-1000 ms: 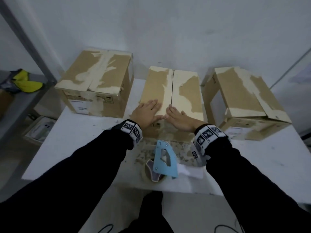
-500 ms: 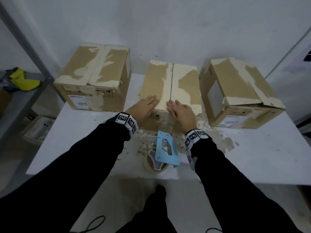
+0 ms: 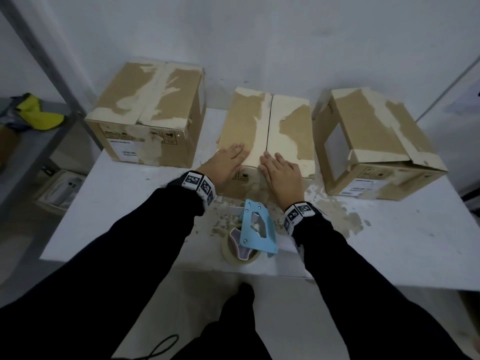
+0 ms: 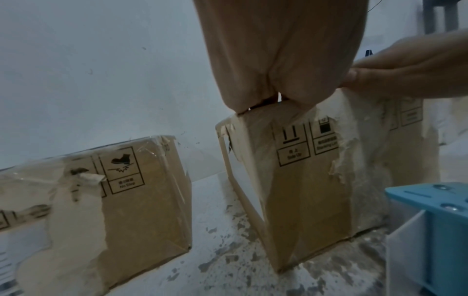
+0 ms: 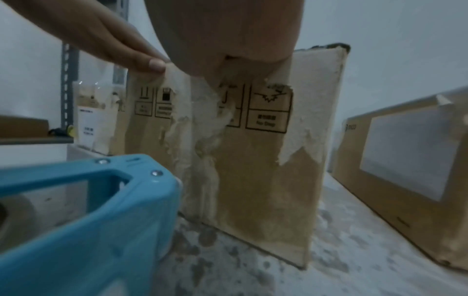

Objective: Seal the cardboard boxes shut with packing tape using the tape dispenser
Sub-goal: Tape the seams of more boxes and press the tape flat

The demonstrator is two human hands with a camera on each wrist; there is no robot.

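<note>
White table: both hands flat, fingers straight, pressing middle box flaps.

three cardboard boxes, one tape dispenser

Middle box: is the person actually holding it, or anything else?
Nothing is gripped. The left hand and right hand lie flat on the middle box's top flaps; the tape dispenser sits untouched.

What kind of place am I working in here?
Likely a packing or storage room: worn cardboard boxes on a white table, a blue tape dispenser, a metal shelving rack alongside.
</note>
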